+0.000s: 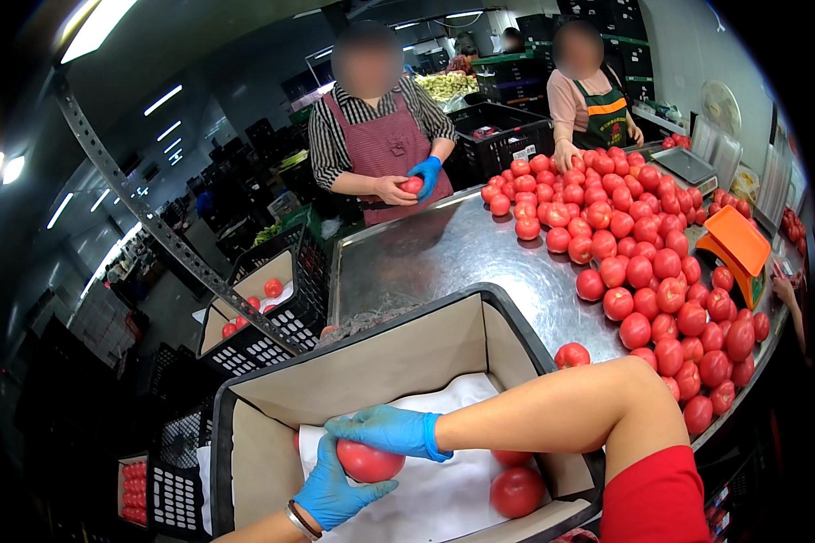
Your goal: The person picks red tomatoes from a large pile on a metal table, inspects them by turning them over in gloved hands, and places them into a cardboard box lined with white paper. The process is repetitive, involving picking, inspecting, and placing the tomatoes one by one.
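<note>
A large red tomato (370,463) is between my two hands, over a black crate lined with cardboard (360,377). My left hand (336,483), in a blue glove with bands at the wrist, cups it from the left and below. My right hand (387,431), also gloved in blue, lies across its top, the arm reaching in over the crate's right side. White paper (435,495) covers the crate's bottom. Beneath my right forearm, a tomato (517,491) rests at the right end, with another partly hidden behind it. A sliver of red shows at the left wall.
A metal table (435,261) beyond the crate bears a large heap of tomatoes (642,244) and an orange scale (737,244). Across it, one person holds a tomato (411,184); another touches the heap. A perforated metal post (156,224) and a second crate (292,326) stand left.
</note>
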Motion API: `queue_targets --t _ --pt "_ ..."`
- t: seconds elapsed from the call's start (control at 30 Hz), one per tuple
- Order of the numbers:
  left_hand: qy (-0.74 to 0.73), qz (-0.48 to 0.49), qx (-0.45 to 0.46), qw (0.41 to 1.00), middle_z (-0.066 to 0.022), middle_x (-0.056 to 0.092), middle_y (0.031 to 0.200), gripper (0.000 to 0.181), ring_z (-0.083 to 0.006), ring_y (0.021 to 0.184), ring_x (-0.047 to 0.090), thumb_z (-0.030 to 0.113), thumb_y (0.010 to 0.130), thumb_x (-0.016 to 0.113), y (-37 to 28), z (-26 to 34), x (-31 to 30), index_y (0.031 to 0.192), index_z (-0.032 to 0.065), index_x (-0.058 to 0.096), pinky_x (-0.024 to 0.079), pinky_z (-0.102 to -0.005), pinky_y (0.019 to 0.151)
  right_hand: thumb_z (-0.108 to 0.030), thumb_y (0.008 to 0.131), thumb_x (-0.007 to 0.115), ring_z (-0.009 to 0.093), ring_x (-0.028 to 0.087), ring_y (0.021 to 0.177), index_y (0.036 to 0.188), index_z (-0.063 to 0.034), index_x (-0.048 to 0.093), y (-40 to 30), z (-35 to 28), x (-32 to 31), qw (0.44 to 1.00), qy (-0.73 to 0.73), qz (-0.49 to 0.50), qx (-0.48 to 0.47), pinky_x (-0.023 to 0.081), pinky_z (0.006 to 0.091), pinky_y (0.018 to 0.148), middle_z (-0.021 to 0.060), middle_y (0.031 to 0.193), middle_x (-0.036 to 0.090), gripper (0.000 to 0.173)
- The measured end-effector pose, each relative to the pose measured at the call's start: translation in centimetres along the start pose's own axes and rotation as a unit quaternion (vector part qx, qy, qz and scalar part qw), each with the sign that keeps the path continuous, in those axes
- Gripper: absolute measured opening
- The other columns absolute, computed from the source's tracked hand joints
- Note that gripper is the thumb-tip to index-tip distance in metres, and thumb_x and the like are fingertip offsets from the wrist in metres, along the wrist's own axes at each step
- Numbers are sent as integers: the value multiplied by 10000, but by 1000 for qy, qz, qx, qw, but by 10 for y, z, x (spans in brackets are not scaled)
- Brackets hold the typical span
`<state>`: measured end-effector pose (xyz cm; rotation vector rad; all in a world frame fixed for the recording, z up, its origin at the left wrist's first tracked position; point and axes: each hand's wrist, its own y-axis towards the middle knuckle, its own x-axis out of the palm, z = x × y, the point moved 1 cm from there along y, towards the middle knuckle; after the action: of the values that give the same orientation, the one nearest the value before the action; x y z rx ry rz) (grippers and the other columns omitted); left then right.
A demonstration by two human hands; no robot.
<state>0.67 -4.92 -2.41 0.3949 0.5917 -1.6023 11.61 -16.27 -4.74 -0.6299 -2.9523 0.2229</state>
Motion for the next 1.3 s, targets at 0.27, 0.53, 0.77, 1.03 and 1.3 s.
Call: queue_targets --t 0.27,0.53,0.77,1.03,1.3 --pt "8 -1 8 1000 -138 337 1293 1003 -222 1183 400 212 651 821 0 -6 0 1356 19 134 385 -339 978 -633 853 418 255 557 943 1096 -65 605 -2 -3 0 1000 -10 -8 14 436 349 859 156 1069 592 645" --pt "-2 2 4 1000 -138 340 1294 1015 -222 1185 400 210 645 824 0 -6 1 1359 16 129 383 -339 979 -646 850 409 258 558 949 1104 -69 604 -1 -2 -1 1000 -15 -12 10 436 354 863 156 1076 592 660" --pt "7 12 15 1000 -163 367 1259 969 -240 1152 439 275 638 829 0 -5 2 1299 -3 177 418 -350 944 -648 851 404 260 556 957 1113 -74 603 -6 -6 -1 1000 -21 -11 15 434 351 867 157 1089 589 663" --pt "19 15 8 1000 -175 377 1253 947 -251 1142 458 304 650 819 -2 0 0 1281 -12 188 441 -357 924 -608 867 408 248 538 1017 1162 -58 571 -2 -2 1 1000 -14 -9 20 409 342 911 147 1151 565 645" --pt "-15 5 -6 1000 -171 368 1265 973 -251 1143 462 287 655 817 1 -5 2 1307 -10 159 457 -355 916 -668 834 410 267 527 1039 1170 -35 552 10 13 -1 1000 21 -9 13 402 361 914 163 1158 554 731"
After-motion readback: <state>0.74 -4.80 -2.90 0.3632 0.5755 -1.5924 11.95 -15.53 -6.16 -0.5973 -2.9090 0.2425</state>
